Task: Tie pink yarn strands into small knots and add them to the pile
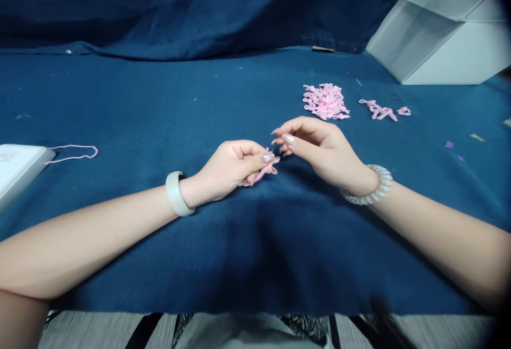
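Between the thumb and fingers of my left hand (243, 161) is a pinched length of pink cord (262, 172), partly hidden by the fingers. My right hand (319, 147) hovers just to the right of it, fingers curved, with the thumb apart from the other fingertips; I see nothing held there. Beyond the right hand lies a heap of small knotted pink cord loops (326, 101). A few more pink knots (384, 110) lie to the right of that heap.
At the left edge a white box-like object (22, 171) has a pink cord loop (75, 152) sticking out. A white angular box (451, 46) stands at the back right. Small purple (449, 144) and yellowish scraps (477, 137) lie on the blue cloth (139, 109).
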Motion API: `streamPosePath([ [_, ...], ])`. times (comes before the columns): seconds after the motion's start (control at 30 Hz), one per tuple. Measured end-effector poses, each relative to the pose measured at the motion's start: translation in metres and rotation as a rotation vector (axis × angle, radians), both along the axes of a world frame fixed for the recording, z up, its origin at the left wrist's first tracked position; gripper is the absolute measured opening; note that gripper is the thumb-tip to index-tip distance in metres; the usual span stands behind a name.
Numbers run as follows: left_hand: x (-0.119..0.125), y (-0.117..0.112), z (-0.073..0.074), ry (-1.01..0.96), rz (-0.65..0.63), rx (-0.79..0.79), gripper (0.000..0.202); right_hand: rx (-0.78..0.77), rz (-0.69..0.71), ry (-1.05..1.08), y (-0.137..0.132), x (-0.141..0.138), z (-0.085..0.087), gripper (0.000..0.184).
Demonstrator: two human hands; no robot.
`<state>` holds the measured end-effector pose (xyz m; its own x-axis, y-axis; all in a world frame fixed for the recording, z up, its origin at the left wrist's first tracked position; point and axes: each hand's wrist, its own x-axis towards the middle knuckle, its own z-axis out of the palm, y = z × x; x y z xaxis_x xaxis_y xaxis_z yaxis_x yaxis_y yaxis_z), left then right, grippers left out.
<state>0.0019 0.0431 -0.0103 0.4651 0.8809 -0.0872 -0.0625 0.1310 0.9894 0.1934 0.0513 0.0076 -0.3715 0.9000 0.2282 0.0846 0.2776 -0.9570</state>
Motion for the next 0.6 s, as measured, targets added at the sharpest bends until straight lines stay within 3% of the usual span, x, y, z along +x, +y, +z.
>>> streamPosePath([
  [0.33, -0.002, 0.000, 0.003, -0.016, -0.026, -0.036, 0.032, 0.233, 0.040, -0.106, -0.007, -0.009, -0.002, 0.011],
  [0.6, 0.001, 0.000, 0.008, 0.000, 0.008, -0.071, 0.028, 0.218, -0.070, -0.065, -0.008, -0.017, -0.006, 0.017],
])
